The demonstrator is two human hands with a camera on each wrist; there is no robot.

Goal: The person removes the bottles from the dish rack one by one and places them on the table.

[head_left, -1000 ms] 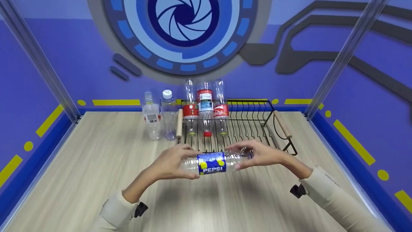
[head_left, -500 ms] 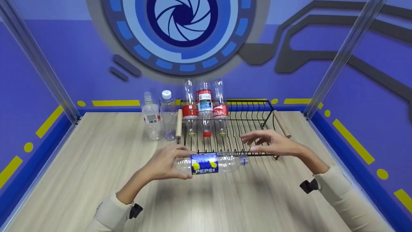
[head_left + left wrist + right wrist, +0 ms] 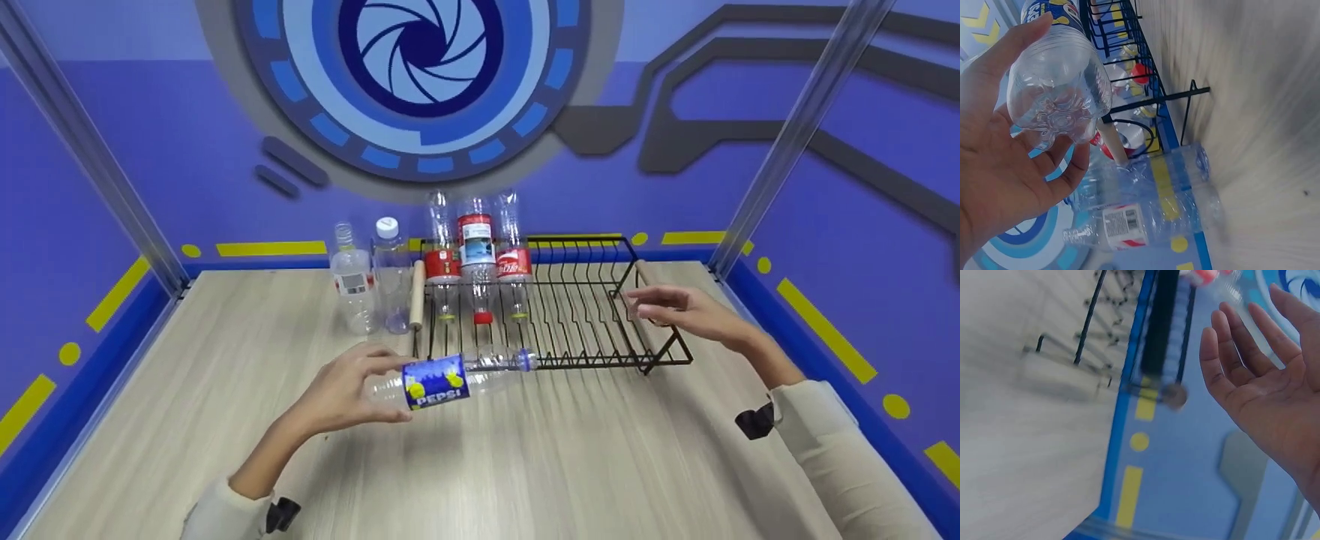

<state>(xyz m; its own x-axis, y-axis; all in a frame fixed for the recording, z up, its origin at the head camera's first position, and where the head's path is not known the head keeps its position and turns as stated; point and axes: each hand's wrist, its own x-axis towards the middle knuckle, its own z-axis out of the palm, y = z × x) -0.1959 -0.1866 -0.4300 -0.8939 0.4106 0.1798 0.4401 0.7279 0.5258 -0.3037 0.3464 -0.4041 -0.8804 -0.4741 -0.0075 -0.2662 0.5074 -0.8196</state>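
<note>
Bare right hand (image 3: pixel 690 311), fingers loose and empty, has moved right since a moment ago; bare left hand (image 3: pixel 349 388), gripping a clear plastic bottle (image 3: pixel 450 377) round its base, has moved left. The bottle, with blue, yellow-spotted Pepsi label (image 3: pixel 433 388), slants above the pale wood-grain table (image 3: pixel 525 465), just in front of a black wire rack (image 3: pixel 592 366). Left of it stand two clear plastic bottles (image 3: pixel 355 285); three red-labelled bottles (image 3: pixel 477 247) lean inside, caps down.
</note>
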